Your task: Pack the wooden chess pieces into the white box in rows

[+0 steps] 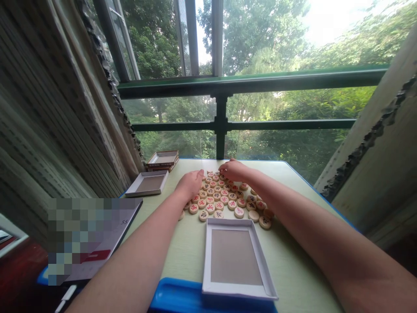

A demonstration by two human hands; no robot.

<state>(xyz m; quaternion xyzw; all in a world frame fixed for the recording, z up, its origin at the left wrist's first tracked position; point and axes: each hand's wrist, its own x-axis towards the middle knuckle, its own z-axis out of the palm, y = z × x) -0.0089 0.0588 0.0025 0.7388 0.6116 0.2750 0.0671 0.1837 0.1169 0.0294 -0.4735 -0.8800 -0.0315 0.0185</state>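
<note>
Round wooden Chinese chess pieces [217, 195] with red and black characters lie spread in a single close group on the table. At the group's left edge, my left hand [190, 184] rests against the pieces, its fingers extended and partly hidden from view. My right hand [233, 170] reaches over to the far end, fingers loosely curved and apart, touching or just above the farthest pieces. No piece shows lifted in either hand. Nearer to me, an open shallow white box [208, 256] with a grey bottom lies in front of the pieces.
Another white box tray [146, 194] and stacked brown-edged box parts [163, 164] stand at the table's back left. A tablet [107, 243] with a white cable lies at left. A blue tray-like edge [179, 295] is at the front. Beyond the pale table [276, 174] are railings and a window.
</note>
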